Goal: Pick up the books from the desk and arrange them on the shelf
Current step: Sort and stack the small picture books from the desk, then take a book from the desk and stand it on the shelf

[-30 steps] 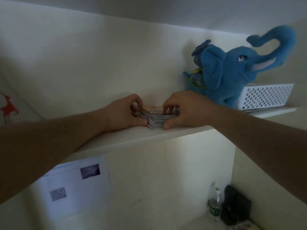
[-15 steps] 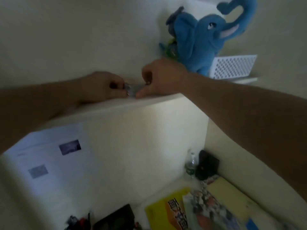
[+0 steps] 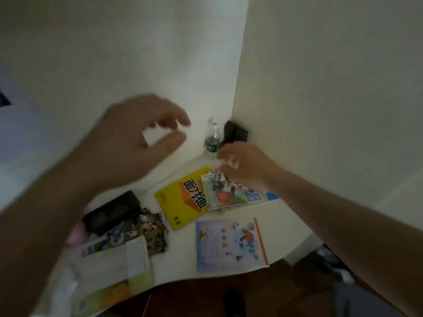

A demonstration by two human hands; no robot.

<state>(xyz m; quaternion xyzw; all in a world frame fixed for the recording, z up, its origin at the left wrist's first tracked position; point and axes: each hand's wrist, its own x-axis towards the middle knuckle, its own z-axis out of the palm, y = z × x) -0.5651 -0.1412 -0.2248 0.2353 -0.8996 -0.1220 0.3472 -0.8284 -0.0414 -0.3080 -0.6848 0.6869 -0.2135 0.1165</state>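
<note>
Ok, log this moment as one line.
phase: reaching | left hand: open, empty | right hand: open, above illustrated book | yellow book: on desk

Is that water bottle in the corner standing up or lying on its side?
Standing up. The water bottle sits on the desk with its cap at the top and its base down, close to the wall corner.

Two white walls (image 3: 142, 53) meet in a corner past both hands. A white desk (image 3: 180, 259) sits under the hands, pushed into that corner. Dark brown floor (image 3: 206, 294) shows below the desk. The light is dim.
</note>
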